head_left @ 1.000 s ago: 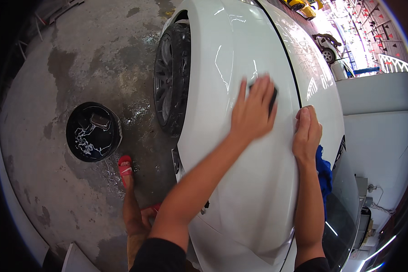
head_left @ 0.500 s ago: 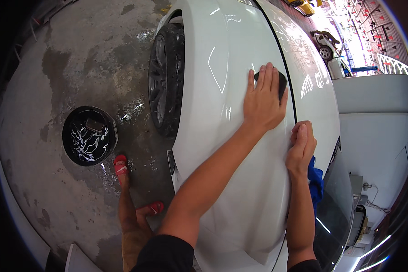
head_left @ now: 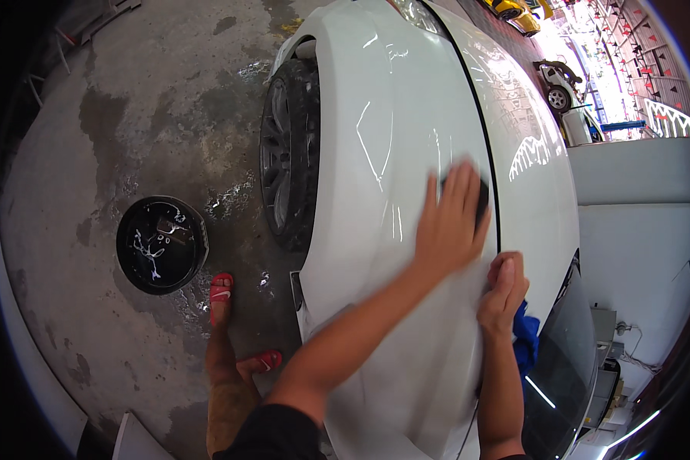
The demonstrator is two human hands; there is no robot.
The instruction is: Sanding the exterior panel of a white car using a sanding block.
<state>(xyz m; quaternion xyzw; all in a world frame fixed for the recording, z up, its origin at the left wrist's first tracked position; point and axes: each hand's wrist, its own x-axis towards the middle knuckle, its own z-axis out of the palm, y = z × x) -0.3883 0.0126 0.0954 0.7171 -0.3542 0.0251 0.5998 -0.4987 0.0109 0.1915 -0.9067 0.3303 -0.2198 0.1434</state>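
A white car's body panel (head_left: pixel 360 253) fills the middle of the view. My left hand (head_left: pixel 452 218), smeared by motion, presses a small black pad (head_left: pixel 482 198) against the panel beside the dark seam. Its fingers cover most of the pad, and one dark edge shows past them. To the right and nearer, my right hand (head_left: pixel 503 290) is curled closed near the same seam. A blue cloth (head_left: pixel 526 341) hangs from behind that hand and wrist; the grip on it is partly hidden.
A black bucket of water (head_left: pixel 162 245), with a small block-like thing in it, stands on the wet concrete floor (head_left: pixel 61 230) at left. The car's wheel (head_left: pixel 287 153) and my feet in red slides (head_left: pixel 221 295) are nearby. A dark windshield (head_left: pixel 567 360) lies at right.
My left hand has slid the pad toward me along the panel. My right hand and the blue cloth have also come nearer. The whole view has shifted slightly.
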